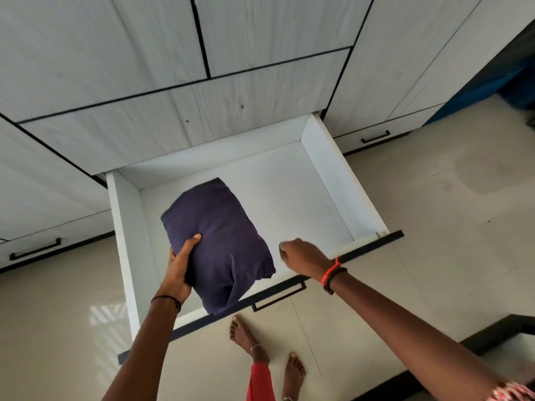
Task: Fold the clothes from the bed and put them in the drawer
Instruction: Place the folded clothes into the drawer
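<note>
Purple cloth (220, 241) | gripped by left hand (179, 270) fingers | above open drawer (327, 175)

Holding the garment (220, 241) by its left edge in the left hand (179, 267), thumb on top: dark purple, folded into a thick oblong bundle, tilted, over the left half of the drawer (327, 169) and overlapping its front edge. Pulled well out of the wardrobe: white inside, dark front edge, bar handle
</note>
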Available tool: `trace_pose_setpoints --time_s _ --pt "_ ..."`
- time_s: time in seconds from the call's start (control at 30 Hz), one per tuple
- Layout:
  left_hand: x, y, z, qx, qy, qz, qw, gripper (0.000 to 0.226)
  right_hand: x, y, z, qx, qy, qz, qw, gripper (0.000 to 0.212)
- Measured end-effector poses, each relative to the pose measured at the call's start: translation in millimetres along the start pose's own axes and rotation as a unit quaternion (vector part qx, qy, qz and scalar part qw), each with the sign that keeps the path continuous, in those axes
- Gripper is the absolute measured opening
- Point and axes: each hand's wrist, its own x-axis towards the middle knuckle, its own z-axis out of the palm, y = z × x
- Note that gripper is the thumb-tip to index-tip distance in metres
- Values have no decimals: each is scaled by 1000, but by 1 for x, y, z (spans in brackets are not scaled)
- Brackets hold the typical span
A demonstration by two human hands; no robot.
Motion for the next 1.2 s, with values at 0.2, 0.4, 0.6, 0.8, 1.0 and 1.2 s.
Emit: trace_pose_setpoints --time_s 0.2,0.4,0.6,0.8,1.0,1.2 --pt "20 31 1 36 -41 -34 998 60 76 -24 -31 511 -41 171 842 49" --pt "47 50 -5 102 -99 -64 988 82 111 -43 -9 697 -178 213 661 92" --pt "74 37 -18 110 -115 -108 981 77 111 -58 9 762 -236 184 574 91" --pt "103 12 -39 81 -102 -151 980 68 130 -62 30 723 -286 165 607 56" --pt "158 8 -52 51 -55 -140 987 62 190 -77 45 647 -301 170 679 49" --pt "226 34 -72 46 -19 -77 996 55 274 -108 46 636 -275 129 710 38"
